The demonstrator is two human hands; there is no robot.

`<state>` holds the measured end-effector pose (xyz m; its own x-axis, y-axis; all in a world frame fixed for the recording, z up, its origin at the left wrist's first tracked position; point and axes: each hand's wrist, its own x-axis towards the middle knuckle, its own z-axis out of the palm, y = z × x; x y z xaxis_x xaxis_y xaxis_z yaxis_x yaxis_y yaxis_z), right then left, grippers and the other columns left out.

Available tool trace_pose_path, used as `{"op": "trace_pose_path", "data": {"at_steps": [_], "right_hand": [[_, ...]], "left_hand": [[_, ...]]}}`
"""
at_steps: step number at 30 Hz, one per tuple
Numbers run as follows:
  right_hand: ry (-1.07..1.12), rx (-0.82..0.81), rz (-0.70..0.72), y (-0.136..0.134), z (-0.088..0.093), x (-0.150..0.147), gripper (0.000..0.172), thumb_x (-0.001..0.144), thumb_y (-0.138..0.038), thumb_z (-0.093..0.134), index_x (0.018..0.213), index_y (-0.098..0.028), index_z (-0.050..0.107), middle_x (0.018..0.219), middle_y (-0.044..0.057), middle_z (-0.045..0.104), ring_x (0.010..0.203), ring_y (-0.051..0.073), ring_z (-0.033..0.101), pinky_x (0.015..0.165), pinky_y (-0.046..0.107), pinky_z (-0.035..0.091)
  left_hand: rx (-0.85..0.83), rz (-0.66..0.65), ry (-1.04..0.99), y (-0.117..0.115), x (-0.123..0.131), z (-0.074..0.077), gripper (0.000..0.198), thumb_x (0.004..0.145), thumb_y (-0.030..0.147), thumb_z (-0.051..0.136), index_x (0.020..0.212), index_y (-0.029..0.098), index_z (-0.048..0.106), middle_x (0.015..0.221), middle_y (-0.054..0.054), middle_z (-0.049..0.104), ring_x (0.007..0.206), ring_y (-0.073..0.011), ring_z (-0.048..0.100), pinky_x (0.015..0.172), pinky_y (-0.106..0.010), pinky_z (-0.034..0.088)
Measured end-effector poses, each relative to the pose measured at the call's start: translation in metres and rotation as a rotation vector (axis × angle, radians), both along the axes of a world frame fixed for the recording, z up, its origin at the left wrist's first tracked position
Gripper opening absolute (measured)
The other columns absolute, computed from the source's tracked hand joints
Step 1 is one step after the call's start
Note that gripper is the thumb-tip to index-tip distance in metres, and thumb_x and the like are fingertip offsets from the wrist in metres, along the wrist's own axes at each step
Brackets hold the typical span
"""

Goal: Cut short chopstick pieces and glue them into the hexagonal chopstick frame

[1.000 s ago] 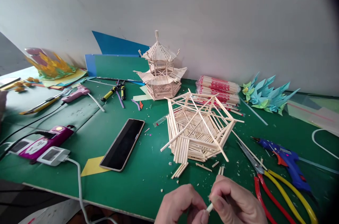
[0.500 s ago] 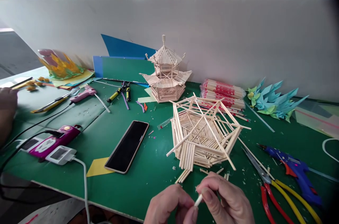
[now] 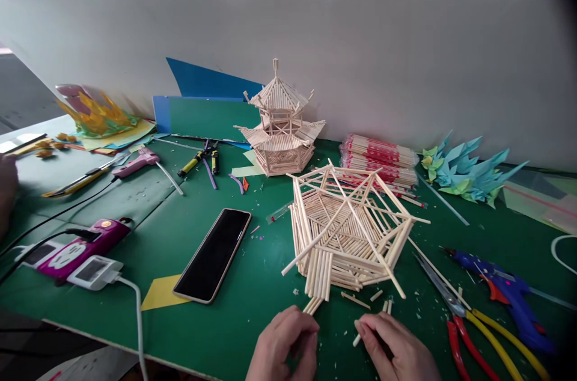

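Both my hands rest low at the near edge of the green table (image 3: 234, 321). My left hand (image 3: 283, 342) is curled, knuckles up, and nothing shows in it. My right hand (image 3: 399, 348) has its fingers pressed together on a short pale stick piece (image 3: 357, 340) that pokes out under the index fingertip. Just beyond them sits a hexagonal frame of wooden sticks (image 3: 347, 231), with several loose stick bits (image 3: 356, 300) at its near side. A finished stick pagoda (image 3: 279, 128) stands further back.
Red and yellow pliers (image 3: 473, 333) and a blue glue gun (image 3: 500, 285) lie to the right. A black phone (image 3: 213, 255), a power strip (image 3: 76, 243) and a pink glue gun (image 3: 135, 161) lie to the left. A wrapped chopstick bundle (image 3: 378, 158) and paper cranes (image 3: 469, 170) sit by the white wall. Another person's hand (image 3: 6, 182) is at the left edge.
My hands have dropped from in front of me down to the table and moved apart. The left hand has let go of the short stick, which is now low by the right fingertips.
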<state>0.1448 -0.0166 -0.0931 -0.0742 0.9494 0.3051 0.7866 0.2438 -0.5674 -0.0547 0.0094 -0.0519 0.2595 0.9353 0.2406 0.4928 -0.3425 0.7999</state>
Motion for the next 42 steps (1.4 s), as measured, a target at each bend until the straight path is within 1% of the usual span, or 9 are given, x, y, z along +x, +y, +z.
{"op": "trace_pose_path", "data": {"at_steps": [6,11,15,19,26,32,36,39,42], "right_hand": [[-0.05,-0.03,-0.079,0.002,0.003,-0.005,0.028,0.091,-0.034,0.04,0.088,-0.02,0.064,0.08,0.005,0.067,0.07,0.017,0.064,0.063,0.025,0.052],[-0.014,-0.028,-0.1,-0.001,0.009,-0.007,0.021,0.09,-0.027,0.041,0.096,-0.019,0.06,0.082,0.005,0.065,0.072,0.015,0.063,0.062,0.025,0.051],[0.03,0.006,-0.096,-0.001,0.015,-0.01,0.019,0.09,-0.025,0.042,0.094,-0.019,0.059,0.08,0.004,0.065,0.071,0.014,0.063,0.064,0.023,0.051],[0.064,0.013,-0.112,-0.001,0.017,-0.011,0.017,0.089,-0.024,0.043,0.093,-0.019,0.059,0.079,0.004,0.064,0.07,0.014,0.063,0.063,0.022,0.05],[0.109,-0.017,-0.111,0.001,0.014,-0.007,0.014,0.088,-0.021,0.044,0.097,-0.019,0.056,0.083,0.005,0.061,0.074,0.015,0.06,0.064,0.025,0.048],[0.118,-0.06,0.003,0.016,0.016,-0.031,0.015,0.088,-0.018,0.044,0.097,-0.022,0.055,0.086,0.004,0.061,0.079,0.017,0.058,0.07,0.028,0.047],[0.067,-0.122,0.093,0.024,0.014,-0.049,0.017,0.087,-0.013,0.043,0.09,-0.022,0.058,0.082,0.002,0.059,0.075,0.018,0.057,0.067,0.03,0.045],[0.032,-0.152,0.101,0.028,0.009,-0.054,0.018,0.085,-0.011,0.043,0.082,-0.019,0.059,0.079,0.004,0.058,0.074,0.021,0.056,0.065,0.033,0.044],[0.039,-0.164,0.091,0.029,0.005,-0.055,0.019,0.085,-0.01,0.042,0.085,-0.018,0.06,0.081,0.006,0.059,0.077,0.023,0.056,0.067,0.035,0.043]], "left_hand": [[0.061,0.031,0.204,0.004,-0.008,0.002,0.02,0.082,0.018,0.05,0.063,0.018,0.054,0.058,-0.001,0.054,0.055,-0.0154,0.052,0.052,-0.025,0.042],[0.101,-0.029,0.467,0.012,-0.007,-0.004,0.016,0.083,0.018,0.047,0.075,0.018,0.06,0.068,-0.004,0.061,0.064,-0.0191,0.054,0.059,-0.031,0.043],[0.093,-0.056,0.646,0.021,0.001,-0.006,0.021,0.084,0.016,0.044,0.071,0.019,0.061,0.07,-0.004,0.062,0.068,-0.0207,0.055,0.063,-0.033,0.041],[0.104,-0.08,0.691,0.029,0.006,-0.005,0.022,0.082,0.016,0.045,0.066,0.018,0.06,0.068,-0.005,0.063,0.068,-0.0224,0.055,0.062,-0.034,0.04],[0.092,-0.121,0.74,0.031,0.01,-0.009,0.021,0.083,0.015,0.045,0.071,0.018,0.062,0.068,-0.005,0.065,0.066,-0.0229,0.058,0.061,-0.034,0.039],[0.066,-0.145,0.782,0.034,0.011,-0.011,0.022,0.079,0.008,0.045,0.069,0.018,0.062,0.063,-0.005,0.065,0.065,-0.0237,0.06,0.058,-0.033,0.039],[0.063,-0.168,0.794,0.037,0.013,-0.009,0.024,0.077,0.005,0.043,0.07,0.017,0.063,0.062,-0.007,0.065,0.065,-0.0262,0.062,0.056,-0.035,0.04],[0.061,-0.161,0.783,0.038,0.014,-0.01,0.023,0.075,0.006,0.044,0.068,0.017,0.063,0.062,-0.008,0.064,0.064,-0.0274,0.062,0.057,-0.037,0.041],[0.057,-0.118,0.758,0.036,0.011,-0.013,0.022,0.075,0.007,0.043,0.066,0.015,0.062,0.063,-0.009,0.063,0.062,-0.028,0.061,0.058,-0.039,0.043]]}}
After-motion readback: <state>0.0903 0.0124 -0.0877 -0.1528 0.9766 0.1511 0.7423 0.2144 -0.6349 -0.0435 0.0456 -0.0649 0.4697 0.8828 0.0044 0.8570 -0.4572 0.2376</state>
